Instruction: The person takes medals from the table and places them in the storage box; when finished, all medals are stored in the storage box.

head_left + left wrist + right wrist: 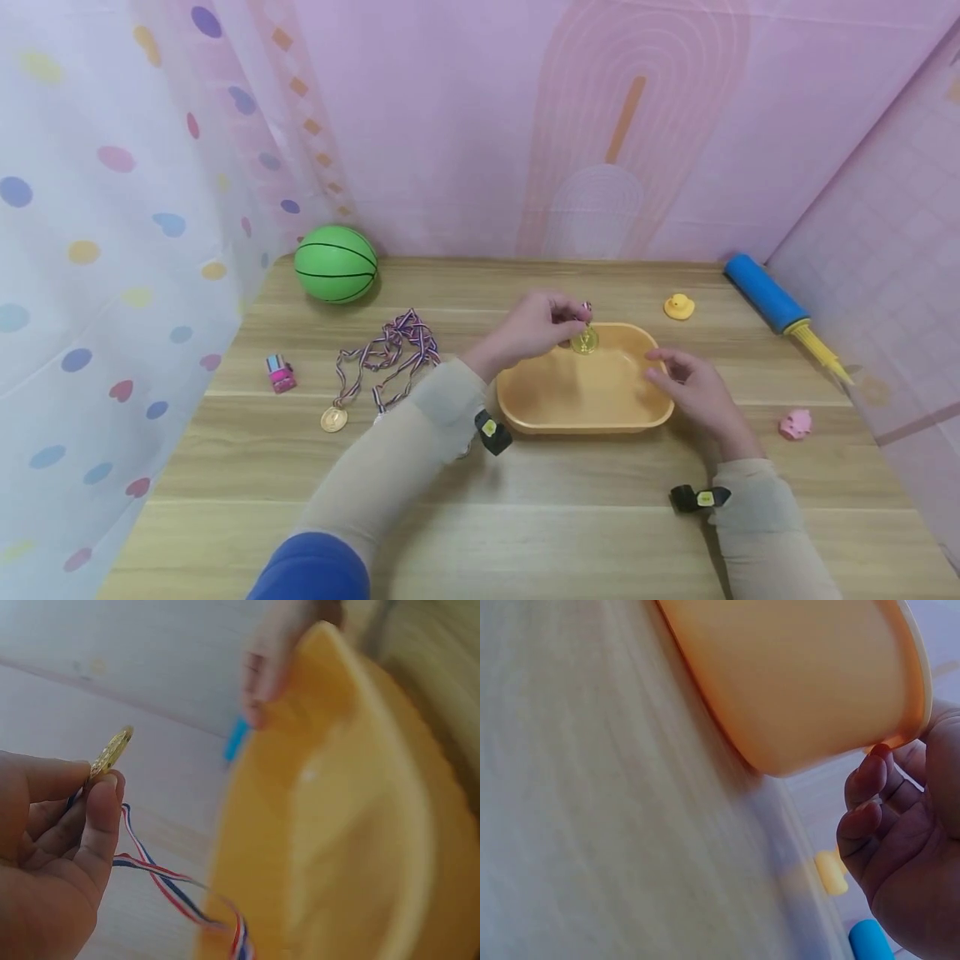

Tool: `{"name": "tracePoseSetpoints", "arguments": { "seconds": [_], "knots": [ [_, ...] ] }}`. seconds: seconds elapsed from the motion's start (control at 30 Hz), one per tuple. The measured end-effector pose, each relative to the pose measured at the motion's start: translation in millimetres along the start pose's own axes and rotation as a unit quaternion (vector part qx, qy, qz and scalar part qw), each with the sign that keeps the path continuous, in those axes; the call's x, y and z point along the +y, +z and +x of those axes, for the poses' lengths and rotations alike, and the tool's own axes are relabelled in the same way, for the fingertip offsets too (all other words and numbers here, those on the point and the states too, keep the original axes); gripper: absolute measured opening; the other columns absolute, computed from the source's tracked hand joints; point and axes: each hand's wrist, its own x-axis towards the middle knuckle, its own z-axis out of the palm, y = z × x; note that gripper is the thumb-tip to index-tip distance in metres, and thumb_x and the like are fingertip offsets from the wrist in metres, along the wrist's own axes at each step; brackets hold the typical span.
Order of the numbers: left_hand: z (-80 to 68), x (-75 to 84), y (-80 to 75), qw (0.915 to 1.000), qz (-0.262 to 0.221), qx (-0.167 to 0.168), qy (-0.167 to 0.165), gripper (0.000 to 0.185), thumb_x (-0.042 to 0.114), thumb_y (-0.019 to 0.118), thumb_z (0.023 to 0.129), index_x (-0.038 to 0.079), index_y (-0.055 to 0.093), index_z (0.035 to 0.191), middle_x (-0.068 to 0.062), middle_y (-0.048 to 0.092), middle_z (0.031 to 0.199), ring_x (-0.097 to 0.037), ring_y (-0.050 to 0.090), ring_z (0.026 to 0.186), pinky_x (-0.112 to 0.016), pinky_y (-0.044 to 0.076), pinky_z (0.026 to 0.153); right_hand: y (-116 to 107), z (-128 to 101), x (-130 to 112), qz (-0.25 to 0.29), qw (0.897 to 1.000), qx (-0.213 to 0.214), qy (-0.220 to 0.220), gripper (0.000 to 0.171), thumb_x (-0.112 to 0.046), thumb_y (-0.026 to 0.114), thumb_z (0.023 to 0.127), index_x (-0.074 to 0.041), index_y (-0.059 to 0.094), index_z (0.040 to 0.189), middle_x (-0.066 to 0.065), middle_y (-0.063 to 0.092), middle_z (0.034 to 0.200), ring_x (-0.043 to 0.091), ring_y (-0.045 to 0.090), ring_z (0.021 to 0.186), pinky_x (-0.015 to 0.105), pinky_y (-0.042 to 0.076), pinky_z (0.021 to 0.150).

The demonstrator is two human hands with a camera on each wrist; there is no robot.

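Note:
My left hand pinches a gold medal near its top, over the far side of an orange plastic basin. In the left wrist view the thumb and fingers hold the medal edge-on, and its red, white and blue ribbon trails down in front of the basin. At the basin's right end, my right hand grips the rim, thumb on the inner side and fingers outside. To the left of the basin lie tangled striped ribbons with another gold medal; my left forearm partly covers them.
A green ball stands at the back left, with a small pink toy nearer. On the right are a yellow duck, a blue and yellow hand pump and a pink pig toy. Curtains border the wooden table.

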Motion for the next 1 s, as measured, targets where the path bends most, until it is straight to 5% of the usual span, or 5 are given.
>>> {"name": "tracePoseSetpoints", "arguments": {
  "seconds": [0.2, 0.5, 0.73, 1.0],
  "knots": [
    [7.7, -26.2, 24.2, 0.9986, 0.023, -0.035, -0.033, 0.015, 0.003, 0.066, 0.089, 0.001, 0.069, 0.104, -0.003, 0.069, 0.099, -0.013, 0.065, 0.08, -0.025, 0.056, 0.068, 1, 1, 7, 0.001, 1.0, 0.003, -0.008, 0.035, -0.025, 0.061, 0.096, -0.003, 0.061, 0.123, 0.009, 0.053, 0.091, 0.019, 0.048, 0.083, 0.023, 0.043, 0.066],
    [24.9, -44.5, 55.0, 0.9872, 0.137, -0.077, -0.025, 0.012, 0.005, 0.065, 0.09, 0.005, 0.072, 0.1, 0.001, 0.069, 0.085, -0.009, 0.063, 0.067, -0.019, 0.052, 0.06, 1, 1, 4, 0.019, 1.0, 0.006, 0.005, 0.038, -0.032, 0.059, 0.096, -0.005, 0.061, 0.123, 0.011, 0.055, 0.096, 0.02, 0.05, 0.086, 0.022, 0.045, 0.068],
    [30.0, -44.5, 74.6, 0.9873, 0.123, -0.092, -0.04, 0.015, 0.004, 0.064, 0.09, 0.005, 0.071, 0.103, 0.002, 0.069, 0.086, -0.012, 0.065, 0.065, -0.02, 0.052, 0.059, 1, 0, 6, 0.04, 0.999, 0.001, 0.026, 0.038, -0.028, 0.058, 0.097, -0.004, 0.06, 0.126, 0.01, 0.054, 0.099, 0.018, 0.048, 0.087, 0.02, 0.046, 0.066],
    [32.3, -49.5, 74.9, 0.9858, 0.138, -0.084, -0.046, 0.015, 0.002, 0.064, 0.089, 0.005, 0.071, 0.102, 0.0, 0.069, 0.089, -0.008, 0.062, 0.071, -0.019, 0.052, 0.062, 3, 1, 5, 0.06, 0.997, -0.001, 0.039, 0.04, -0.032, 0.058, 0.097, -0.005, 0.059, 0.126, 0.01, 0.055, 0.105, 0.02, 0.049, 0.091, 0.021, 0.047, 0.068]
  ]
}}
